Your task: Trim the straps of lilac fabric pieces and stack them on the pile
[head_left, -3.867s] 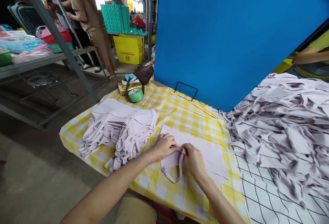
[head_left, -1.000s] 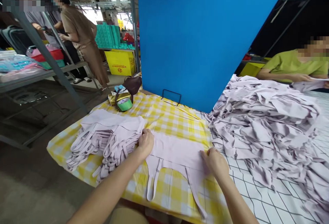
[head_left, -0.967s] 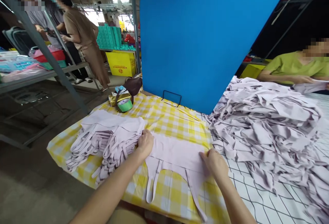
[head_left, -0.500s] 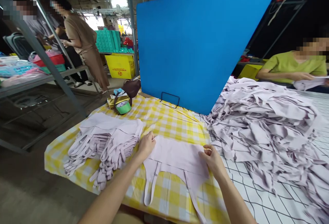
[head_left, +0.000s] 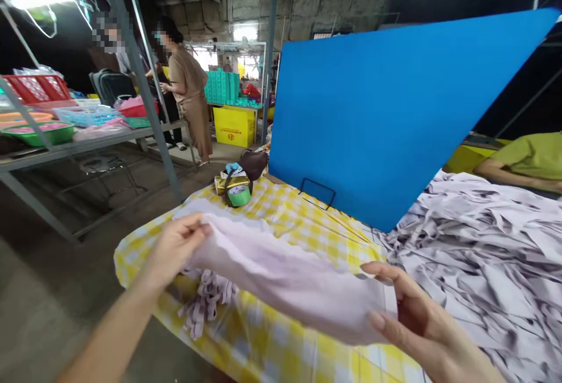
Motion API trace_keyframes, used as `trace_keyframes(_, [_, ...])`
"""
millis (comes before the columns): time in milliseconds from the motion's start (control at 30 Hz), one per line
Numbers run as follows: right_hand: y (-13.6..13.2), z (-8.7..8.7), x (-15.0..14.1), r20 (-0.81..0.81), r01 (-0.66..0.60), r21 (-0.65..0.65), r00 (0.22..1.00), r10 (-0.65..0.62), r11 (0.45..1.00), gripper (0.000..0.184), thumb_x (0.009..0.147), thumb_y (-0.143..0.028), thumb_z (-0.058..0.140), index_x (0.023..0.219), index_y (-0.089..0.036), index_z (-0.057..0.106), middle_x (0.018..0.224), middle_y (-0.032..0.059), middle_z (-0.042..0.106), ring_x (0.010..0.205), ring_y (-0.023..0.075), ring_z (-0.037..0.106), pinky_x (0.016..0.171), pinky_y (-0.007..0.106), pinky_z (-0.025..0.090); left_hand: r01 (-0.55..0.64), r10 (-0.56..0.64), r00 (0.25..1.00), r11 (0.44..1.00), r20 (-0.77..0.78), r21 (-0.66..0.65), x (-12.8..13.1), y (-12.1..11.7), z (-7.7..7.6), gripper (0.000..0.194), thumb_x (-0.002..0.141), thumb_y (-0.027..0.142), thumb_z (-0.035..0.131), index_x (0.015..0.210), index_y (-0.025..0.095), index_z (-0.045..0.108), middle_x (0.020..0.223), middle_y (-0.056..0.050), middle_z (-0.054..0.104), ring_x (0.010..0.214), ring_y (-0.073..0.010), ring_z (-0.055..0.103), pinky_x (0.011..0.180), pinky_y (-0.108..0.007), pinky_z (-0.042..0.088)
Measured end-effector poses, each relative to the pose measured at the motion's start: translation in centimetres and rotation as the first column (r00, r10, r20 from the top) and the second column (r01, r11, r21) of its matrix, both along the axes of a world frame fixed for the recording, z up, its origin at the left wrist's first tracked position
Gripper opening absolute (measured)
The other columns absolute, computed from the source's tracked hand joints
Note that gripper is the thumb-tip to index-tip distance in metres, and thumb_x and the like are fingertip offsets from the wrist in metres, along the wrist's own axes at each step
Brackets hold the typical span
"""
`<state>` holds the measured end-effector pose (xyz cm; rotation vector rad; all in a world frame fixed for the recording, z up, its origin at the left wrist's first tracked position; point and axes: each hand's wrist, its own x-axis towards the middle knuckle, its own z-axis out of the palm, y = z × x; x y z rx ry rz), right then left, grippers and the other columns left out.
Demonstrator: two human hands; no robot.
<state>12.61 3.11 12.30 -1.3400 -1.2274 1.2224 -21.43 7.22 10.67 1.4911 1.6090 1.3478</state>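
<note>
A pale lilac strappy camisole top (head_left: 298, 286) is lifted off the table and stretched between my two hands, its middle sagging and blurred by motion. My left hand (head_left: 178, 248) pinches its left end, above the stack of similar tops. At the opposite end my right hand (head_left: 425, 318) has the edge between thumb and fingers, which curve around it loosely. Straps of the stacked tops (head_left: 208, 298) dangle below the held one, which hides much of the stack.
A yellow checked cloth (head_left: 281, 213) covers the table. Heaped lilac garments (head_left: 483, 254) lie at right, near a person's green sleeve (head_left: 522, 154). Behind stands a large blue board (head_left: 373, 113). Green tape (head_left: 239, 195) sits at the back left. Two people stand beyond a metal rack (head_left: 162, 154).
The top has been raised from the cloth and carried left toward the stack, both hands on it. The view has swung left, so the scene sits further right.
</note>
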Motion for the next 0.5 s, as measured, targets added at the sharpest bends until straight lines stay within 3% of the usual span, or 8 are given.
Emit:
trace_keyframes(133, [1.2,2.3,-6.3,-0.071,-0.266,0.079,0.96,0.272,0.961,0.057,0.062,-0.037,0.074,0.115,-0.03,0.055,0.083,0.0027,0.062,0.074,0.0211,0.059,0.059,0.03,0.049,-0.18,0.175,0.982,0.982,0.071,0.065,-6.7,1.0,2.3,0.029,0.068,0.045,0.06,0.073,0.017,0.059,0.064,0.005,0.057,0.06,-0.0097,0.049,0.054,-0.017,0.038])
trace_keyframes(233, [4.7,1.5,-10.5,-0.112,-0.353,0.152,0.922,0.371,0.923,0.054,0.069,-0.037,0.069,0.118,-0.028,0.049,0.087,0.0009,0.061,0.079,0.0184,0.058,0.066,0.029,0.048,-0.174,0.171,0.982,0.984,0.085,0.027,-10.2,3.8,2.3,0.036,0.068,0.047,0.059,0.088,0.017,0.061,0.071,0.004,0.062,0.06,-0.0098,0.051,0.055,-0.018,0.039])
trace_keyframes(300, [8.0,-0.7,-12.9,-0.116,-0.323,0.17,0.932,0.344,0.931,0.051,0.071,-0.036,0.064,0.117,-0.026,0.046,0.085,-0.0003,0.059,0.077,0.0159,0.057,0.065,0.027,0.046,-0.151,0.151,0.988,0.988,0.027,0.003,-11.8,6.6,1.1,0.04,0.068,0.05,0.057,0.088,0.016,0.061,0.075,0.001,0.065,0.061,-0.0129,0.054,0.054,-0.02,0.041])
trace_keyframes(367, [11.5,-3.8,-14.9,-0.063,-0.259,0.154,0.96,0.272,0.953,0.047,0.071,-0.035,0.059,0.115,-0.022,0.046,0.079,-0.0014,0.057,0.066,0.014,0.054,0.055,0.024,0.043,-0.136,0.129,0.98,0.99,-0.152,-0.032,-12.9,9.7,-0.9,0.039,0.071,0.05,0.051,0.085,0.015,0.061,0.079,-0.003,0.067,0.066,-0.0172,0.058,0.055,-0.023,0.043])
trace_keyframes(433, [14.6,-7.3,-16.4,0.092,-0.126,0.135,0.989,0.115,0.983,0.041,0.07,-0.032,0.055,0.108,-0.018,0.05,0.067,-0.0045,0.052,0.056,0.0125,0.05,0.05,0.024,0.041,-0.186,0.123,0.895,0.976,-0.43,-0.109,-13.5,12.6,-3.4,0.033,0.076,0.043,0.045,0.079,0.015,0.062,0.08,-0.004,0.068,0.072,-0.0197,0.062,0.059,-0.023,0.044])
trace_keyframes(500, [16.8,-10.4,-17.2,0.177,-0.048,0.124,0.984,0.025,0.991,0.034,0.067,-0.028,0.054,0.098,-0.016,0.053,0.06,-0.0066,0.045,0.049,0.0118,0.045,0.047,0.025,0.039,-0.218,0.1,0.84,0.962,-0.534,-0.162,-13.6,14.9,-5.7,0.025,0.076,0.035,0.047,0.071,0.016,0.063,0.076,-0.004,0.069,0.075,-0.0212,0.063,0.061,-0.023,0.043])
